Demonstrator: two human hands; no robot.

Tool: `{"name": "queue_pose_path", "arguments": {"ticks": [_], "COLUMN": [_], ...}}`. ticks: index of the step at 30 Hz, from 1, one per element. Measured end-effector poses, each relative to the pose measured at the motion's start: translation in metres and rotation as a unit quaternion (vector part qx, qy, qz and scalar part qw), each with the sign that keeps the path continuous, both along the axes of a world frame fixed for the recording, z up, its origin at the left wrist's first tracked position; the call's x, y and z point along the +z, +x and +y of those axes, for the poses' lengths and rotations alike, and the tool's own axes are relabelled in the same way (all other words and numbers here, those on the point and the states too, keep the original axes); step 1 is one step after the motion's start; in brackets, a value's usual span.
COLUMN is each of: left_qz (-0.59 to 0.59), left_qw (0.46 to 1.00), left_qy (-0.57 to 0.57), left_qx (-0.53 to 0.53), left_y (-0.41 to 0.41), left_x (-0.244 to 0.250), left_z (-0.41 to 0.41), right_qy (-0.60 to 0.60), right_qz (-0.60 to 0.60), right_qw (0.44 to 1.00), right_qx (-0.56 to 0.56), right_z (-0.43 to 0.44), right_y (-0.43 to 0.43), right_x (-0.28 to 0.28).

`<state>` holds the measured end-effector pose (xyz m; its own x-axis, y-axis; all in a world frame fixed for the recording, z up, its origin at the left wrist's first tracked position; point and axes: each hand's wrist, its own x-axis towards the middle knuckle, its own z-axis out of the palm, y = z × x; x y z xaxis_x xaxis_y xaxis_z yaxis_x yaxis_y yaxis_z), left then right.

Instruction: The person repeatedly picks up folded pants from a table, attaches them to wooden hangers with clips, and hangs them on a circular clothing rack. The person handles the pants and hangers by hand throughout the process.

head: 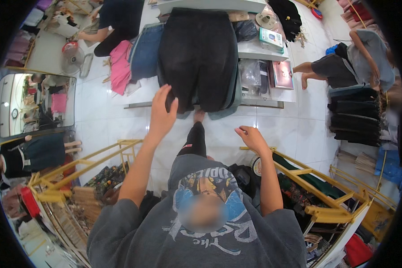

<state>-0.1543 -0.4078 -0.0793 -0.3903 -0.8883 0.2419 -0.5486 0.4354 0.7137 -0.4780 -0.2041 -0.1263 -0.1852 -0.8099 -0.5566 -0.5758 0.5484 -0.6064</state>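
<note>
Black trousers (198, 50) lie flat with the waistband away from me and the legs towards me. They rest on other trousers, whose grey-green edges (232, 112) show beneath. My left hand (164, 109) is at the lower left of the black trousers, thumb apart from the fingers and nothing held; whether it touches the cloth I cannot tell. To the right, my right hand (254, 139) hangs over the tiled floor, fingers loosely curled, with no thing visible in it. Folded blue jeans (147, 50) and a pink garment (120, 67) lie left of the trousers.
The white table (264, 53) also bears boxes (271, 38) and plastic-wrapped goods (251, 73). Yellow metal racks (87, 162) flank me on both sides. A fan (73, 59) and a mirror (37, 104) stand left. Other people (341, 65) are nearby; dark folded garments (355, 115) hang right.
</note>
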Motion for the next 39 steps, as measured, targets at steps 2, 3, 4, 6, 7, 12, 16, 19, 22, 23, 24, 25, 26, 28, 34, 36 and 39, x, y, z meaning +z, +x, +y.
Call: {"name": "queue_pose_path", "arguments": {"ticks": [2,3,4,6,7,12,16,19,22,23,24,25,26,28,34,36,39], "left_qz": [0.020,0.029,0.037,0.052,0.057,-0.003,-0.026,-0.042,-0.058,-0.062,-0.019,0.023,0.065,0.052,0.160,0.173,0.200], "left_qw": [1.000,0.999,0.997,0.995,0.994,0.997,0.996,0.994,0.995,0.995,0.998,0.997,0.994,0.999,0.959,0.945,0.937], "left_qy": [0.021,0.040,0.056,0.075,0.086,0.045,0.039,0.025,0.025,0.028,-0.007,-0.042,-0.078,-0.008,-0.063,-0.062,-0.093], "left_qx": [0.011,0.017,0.027,0.033,0.036,0.055,0.079,0.100,0.083,0.072,0.064,0.057,0.051,-0.015,-0.225,-0.272,-0.271], "left_y": [-0.017,-0.027,-0.036,-0.057,-0.066,-0.118,-0.147,-0.154,-0.156,-0.156,-0.155,-0.153,-0.150,-0.153,-0.133,-0.117,-0.092], "left_x": [-0.012,-0.015,-0.021,-0.039,-0.051,-0.109,-0.143,-0.158,-0.143,-0.133,-0.135,-0.136,-0.138,-0.098,-0.003,0.027,0.061], "left_z": [-0.072,-0.108,-0.143,-0.217,-0.252,-0.400,-0.462,-0.476,-0.469,-0.462,-0.458,-0.453,-0.447,-0.419,-0.278,-0.225,-0.147], "right_qy": [0.020,0.026,0.032,0.011,0.002,-0.019,-0.024,-0.013,-0.015,-0.016,-0.021,-0.026,-0.046,-0.081,-0.313,-0.358,-0.345], "right_qz": [-0.002,-0.001,-0.001,0.024,0.035,0.097,0.105,0.107,0.107,0.111,0.114,0.117,0.122,0.137,0.185,0.169,0.086], "right_qw": [0.999,0.998,0.998,0.998,0.998,0.992,0.992,0.992,0.992,0.992,0.992,0.992,0.991,0.987,0.931,0.912,0.886], "right_qx": [-0.031,-0.048,-0.062,-0.061,-0.061,-0.084,-0.072,-0.064,-0.061,-0.055,-0.046,-0.036,-0.026,-0.018,0.027,0.109,0.298], "right_z": [-0.024,-0.034,-0.047,-0.072,-0.085,-0.148,-0.178,-0.187,-0.197,-0.200,-0.206,-0.211,-0.216,-0.225,-0.297,-0.305,-0.289], "right_y": [-0.009,-0.012,-0.016,-0.023,-0.025,-0.025,-0.024,-0.023,-0.023,-0.023,-0.024,-0.025,-0.026,-0.026,-0.001,0.011,0.018], "right_x": [0.008,0.013,0.018,0.022,0.023,0.050,0.056,0.056,0.060,0.062,0.062,0.062,0.062,0.065,0.136,0.165,0.187]}}
